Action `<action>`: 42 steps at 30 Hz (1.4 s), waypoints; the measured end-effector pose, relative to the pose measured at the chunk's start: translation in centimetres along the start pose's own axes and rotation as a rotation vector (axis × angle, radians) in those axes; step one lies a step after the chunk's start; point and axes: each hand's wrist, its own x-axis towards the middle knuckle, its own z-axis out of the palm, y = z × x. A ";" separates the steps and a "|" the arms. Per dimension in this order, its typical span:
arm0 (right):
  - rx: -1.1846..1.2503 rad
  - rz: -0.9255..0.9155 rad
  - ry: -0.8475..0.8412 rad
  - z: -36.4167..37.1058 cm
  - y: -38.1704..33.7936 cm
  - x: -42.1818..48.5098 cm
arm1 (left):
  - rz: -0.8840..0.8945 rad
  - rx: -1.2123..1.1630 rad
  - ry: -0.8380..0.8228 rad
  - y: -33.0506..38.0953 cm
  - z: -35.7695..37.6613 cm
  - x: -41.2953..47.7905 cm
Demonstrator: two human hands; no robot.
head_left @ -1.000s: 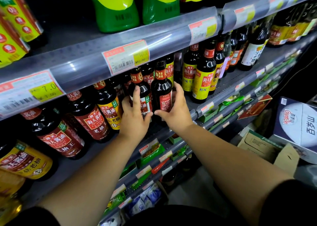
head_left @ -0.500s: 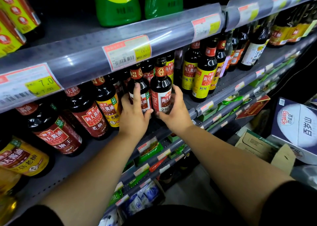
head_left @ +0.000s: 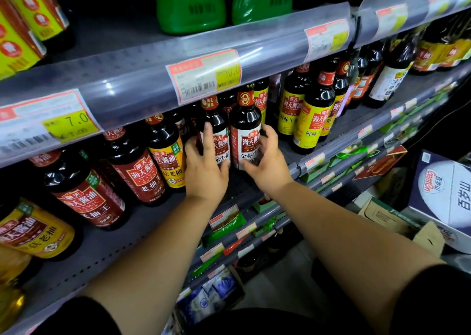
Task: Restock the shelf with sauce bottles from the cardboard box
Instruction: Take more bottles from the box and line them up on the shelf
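Observation:
Two dark sauce bottles with red-and-white labels stand side by side on the grey middle shelf [head_left: 254,189]. My left hand [head_left: 204,166] wraps the left bottle [head_left: 216,131], index finger up along its label. My right hand [head_left: 267,161] grips the right bottle [head_left: 246,128] from its right side, thumb on the lower label. Both bottles are upright, their labels facing me. An open cardboard box [head_left: 387,217] sits low at the right, partly hidden by my right arm.
Rows of similar bottles with red and yellow labels [head_left: 308,115] fill the shelf on both sides. Green bottles [head_left: 188,6] stand on the shelf above, behind a price rail [head_left: 204,77]. A white and blue carton [head_left: 443,192] lies at the right. Lower shelves hold green packets [head_left: 224,226].
The right bottle has turned so its white label faces me, and both hands have shifted slightly up and right around the two bottles.

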 end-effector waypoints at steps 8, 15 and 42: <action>-0.039 -0.031 -0.070 -0.2 0.6 1.8 | 0.033 -0.004 0.002 -0.2 0.7 0.1; -0.017 -0.054 -0.093 0.4 1.2 3.0 | -0.089 0.070 0.028 1.4 1.2 -0.9; -0.309 -0.058 -0.069 -0.9 -0.1 -1.4 | -0.161 -0.158 -0.334 1.0 -2.1 -4.0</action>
